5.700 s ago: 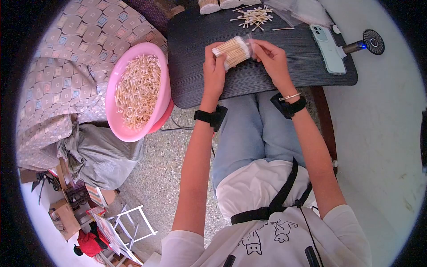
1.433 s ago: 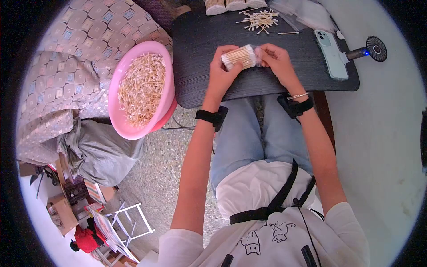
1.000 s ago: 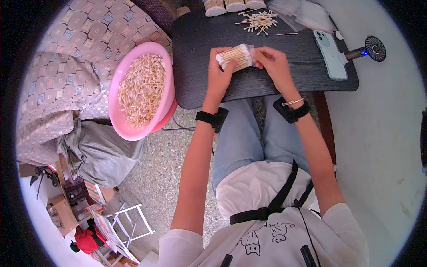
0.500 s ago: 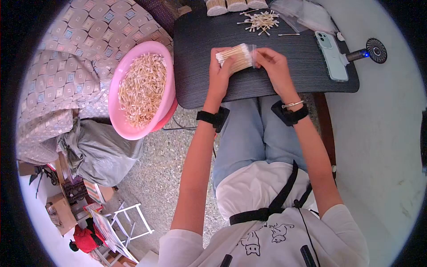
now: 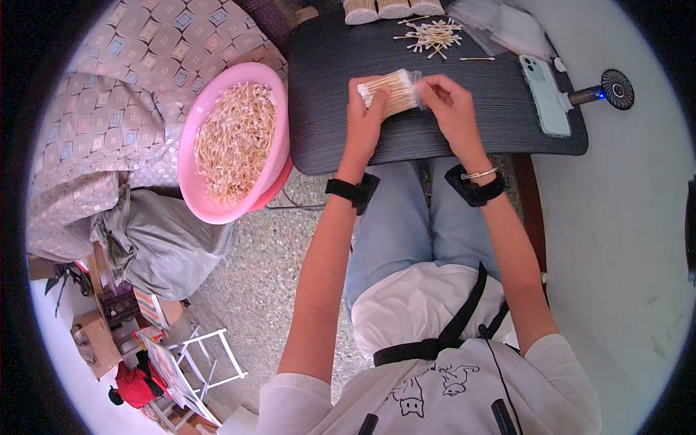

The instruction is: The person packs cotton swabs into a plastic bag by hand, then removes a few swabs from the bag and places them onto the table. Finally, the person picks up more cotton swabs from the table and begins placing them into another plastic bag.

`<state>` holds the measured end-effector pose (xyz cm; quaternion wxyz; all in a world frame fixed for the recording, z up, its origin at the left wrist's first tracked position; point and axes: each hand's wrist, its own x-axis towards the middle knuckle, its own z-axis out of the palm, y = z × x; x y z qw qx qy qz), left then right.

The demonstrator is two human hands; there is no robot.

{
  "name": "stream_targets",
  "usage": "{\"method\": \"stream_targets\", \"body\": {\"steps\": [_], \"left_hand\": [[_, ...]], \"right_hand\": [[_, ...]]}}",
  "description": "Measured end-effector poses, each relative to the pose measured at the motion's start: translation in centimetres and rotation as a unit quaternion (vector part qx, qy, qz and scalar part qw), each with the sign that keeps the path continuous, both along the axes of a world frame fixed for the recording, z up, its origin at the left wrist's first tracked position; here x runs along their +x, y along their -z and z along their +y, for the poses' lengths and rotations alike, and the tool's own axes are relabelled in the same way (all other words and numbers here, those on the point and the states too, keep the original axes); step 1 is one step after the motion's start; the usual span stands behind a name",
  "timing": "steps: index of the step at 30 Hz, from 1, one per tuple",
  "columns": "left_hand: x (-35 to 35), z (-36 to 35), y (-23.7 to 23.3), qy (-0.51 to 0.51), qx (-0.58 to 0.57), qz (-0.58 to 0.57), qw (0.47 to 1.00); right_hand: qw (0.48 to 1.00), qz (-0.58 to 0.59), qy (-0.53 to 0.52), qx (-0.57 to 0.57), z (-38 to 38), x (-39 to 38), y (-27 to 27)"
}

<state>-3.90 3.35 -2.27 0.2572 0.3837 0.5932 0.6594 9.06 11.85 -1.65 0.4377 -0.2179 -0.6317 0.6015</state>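
A clear plastic bag of cotton swabs (image 5: 399, 94) lies sideways in my hands over the dark table. My left hand (image 5: 365, 119) is wrapped round its left end, thumb across the swabs. At the bag's right end, the fingers of my right hand (image 5: 450, 105) pinch the loose plastic edge. Behind them is a loose pile of cotton swabs (image 5: 435, 36), with a single cotton swab (image 5: 477, 59) to its right. Packed bundles of swabs (image 5: 394, 9) stand at the table's far edge, partly cut off by the view.
A pink basin (image 5: 190, 163) heaped with cotton swabs stands left of the black table (image 5: 319, 109). On the table's right are a phone (image 5: 549, 101), flat plastic bags (image 5: 507, 25) and a small fan (image 5: 618, 89). A white wall runs along the right.
The view has shifted slightly. Both hands keep hold of the swab bag, and my right fingers have moved a little at its plastic edge.
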Motion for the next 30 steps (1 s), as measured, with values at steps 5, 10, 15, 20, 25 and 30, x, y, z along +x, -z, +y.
{"method": "stream_targets", "body": {"steps": [5, 10, 15, 20, 25, 30], "left_hand": [[0.0, 0.1, 0.0, 0.006, -0.01, 0.006, 1.0], [-0.3, 0.4, 0.6, 0.009, 0.032, 0.052, 0.998], [0.2, 0.1, -0.4, 0.084, 0.005, -0.075, 0.994], [-0.2, 0.2, -0.2, 0.085, 0.008, -0.082, 0.993], [-0.3, 0.3, -0.1, 0.088, -0.001, -0.069, 0.994], [0.0, 0.3, -0.3, 0.083, -0.013, -0.061, 0.995]], "right_hand": [[0.998, 0.022, 0.022, -0.061, -0.5, -0.1, 0.1], [0.991, 0.025, 0.026, -0.126, -0.2, -0.2, -0.2], [0.986, 0.017, 0.021, -0.162, 0.2, 0.0, -0.4], [0.994, -0.013, 0.025, -0.104, 0.8, 0.3, -0.4], [0.997, 0.009, 0.015, -0.074, 1.2, 0.9, -0.8], [0.997, 0.006, -0.016, -0.08, 1.6, 1.0, -0.6]]}}
